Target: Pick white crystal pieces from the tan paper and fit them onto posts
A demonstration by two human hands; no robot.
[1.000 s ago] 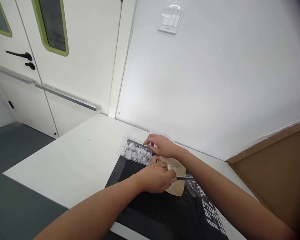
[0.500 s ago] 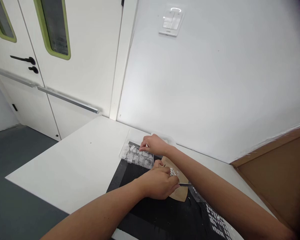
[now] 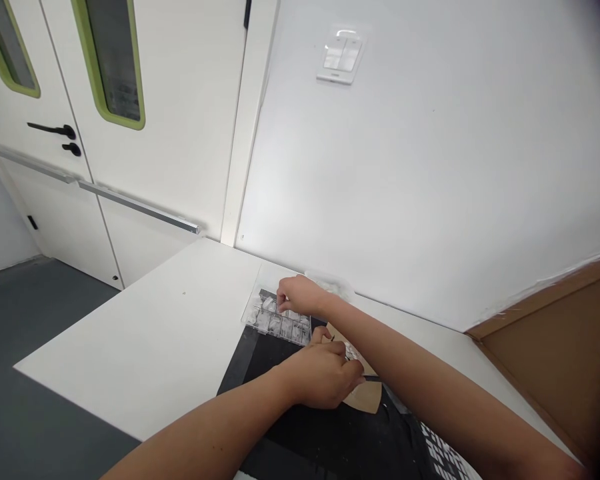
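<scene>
While the left hand (image 3: 325,378) is gripping a slim dark tool (image 3: 373,378) over the brown paper (image 3: 366,399), the right hand (image 3: 298,295) is reaching over the clear compartment case (image 3: 276,325).
Case is sitting at the black mat's (image 3: 330,433) far edge; right fingertips (image 3: 282,306) are bunching there, can't tell if grasping anything. Paper is lying on the mat, carrying small white pieces (image 3: 351,351).

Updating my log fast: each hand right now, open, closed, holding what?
Left hand: closed, holding a thin stick.
Right hand: curled over the clear box; whether its grip is closed cannot be told.
</scene>
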